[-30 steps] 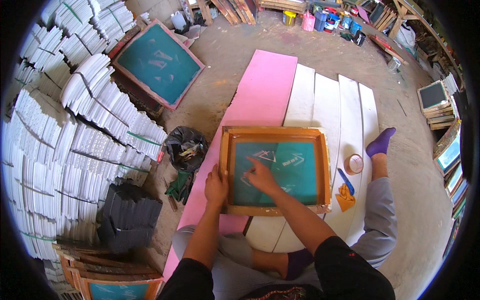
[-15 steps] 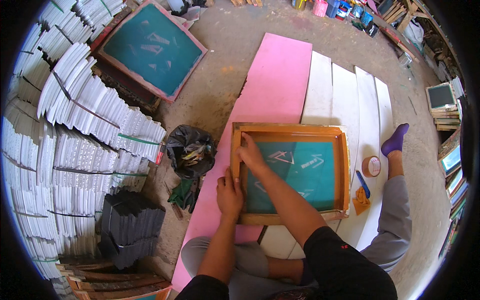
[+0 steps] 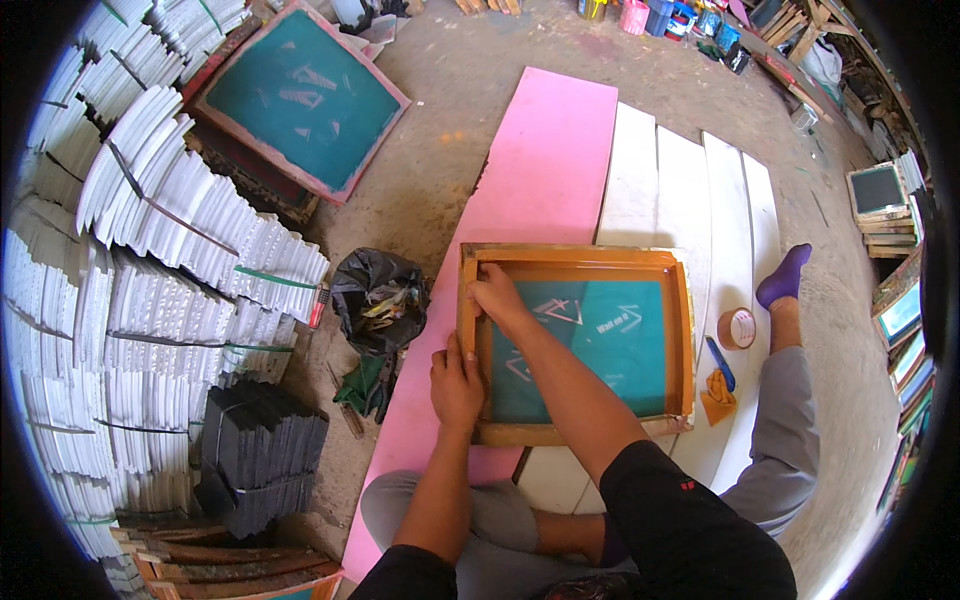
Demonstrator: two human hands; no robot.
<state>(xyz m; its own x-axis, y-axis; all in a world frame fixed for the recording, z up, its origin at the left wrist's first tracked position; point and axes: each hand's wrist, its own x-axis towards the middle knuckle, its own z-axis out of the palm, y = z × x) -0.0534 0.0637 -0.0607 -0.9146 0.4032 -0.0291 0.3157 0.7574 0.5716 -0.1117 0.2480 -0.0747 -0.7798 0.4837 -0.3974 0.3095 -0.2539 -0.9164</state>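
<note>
Resting the left hand (image 3: pixel 457 392) against the outer left bar of a wooden frame (image 3: pixel 520 434), with fingers partly bent along the edge. Impossible to make out whether gripping the wood or merely pressing on it. Touching the same bar higher up, near the upper left corner, with the right hand (image 3: pixel 497 302). Curling the right fingers just inside the frame, with tips partly hidden; unable to say how firmly closed, or whether pinching anything thin.

Lying flat across a pink board (image 3: pixel 545 150) and several white boards (image 3: pixel 685 190), in the case of the frame. Stretched inside it, teal mesh (image 3: pixel 610 350) with pale triangles and lettering, partly covered by the right forearm.

To the right of the frame, on the white boards: a roll of tape (image 3: pixel 738 328), a blue knife (image 3: pixel 721 365) and a crumpled orange scrap (image 3: pixel 718 398). To the left, on the floor: an open black bag (image 3: pixel 352 290) with bits of rubbish inside, and a dark green cloth (image 3: pixel 360 385). Farther left, tied stacks of white sheets (image 3: pixel 180 190), a black stack (image 3: pixel 262 455) and, toward the top, a larger teal screen (image 3: pixel 300 95).
</note>
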